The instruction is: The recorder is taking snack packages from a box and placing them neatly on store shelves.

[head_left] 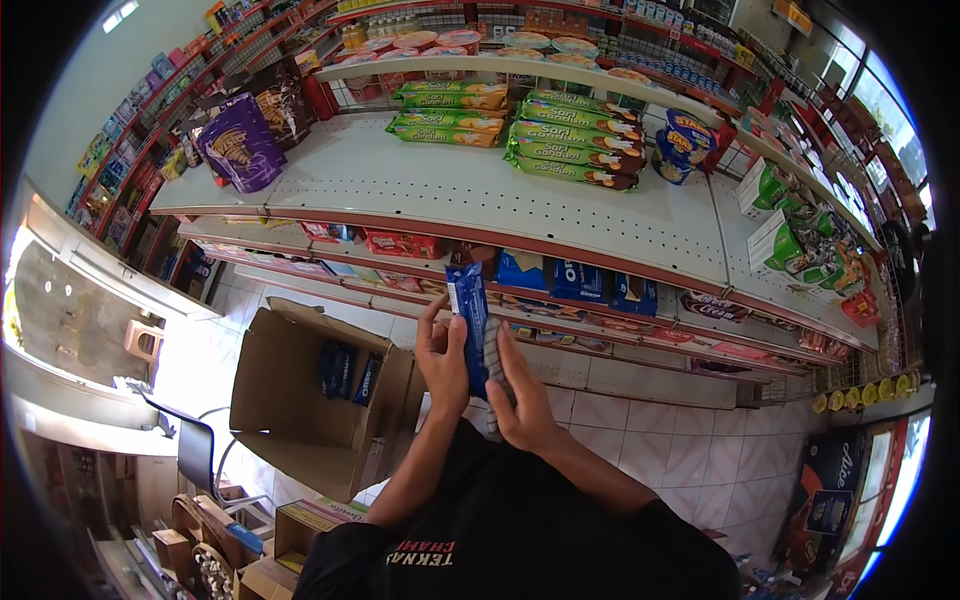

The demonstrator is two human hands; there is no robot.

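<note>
Upright in front of my chest is a long blue biscuit packet (471, 330), gripped by my left hand (444, 360) on its left side. My right hand (521, 390) holds a grey ribbed cloth (495, 360) against the packet's right side. To the left, an open cardboard box (300, 375) contains blue Oreo packets (349, 373). Ahead, the white perforated top shelf (450, 191) bears two stacks of green biscuit packets (574, 141). More blue Oreo packets (577, 279) lie on the shelf below.
Purple snack pouches (238, 142) stand at the shelf's left end, blue tubs (684, 146) near its right part. A black chair (196, 454) and small cartons (296, 532) are at the lower left. Yellow-lidded items (870, 394) hang from a rack at the right.
</note>
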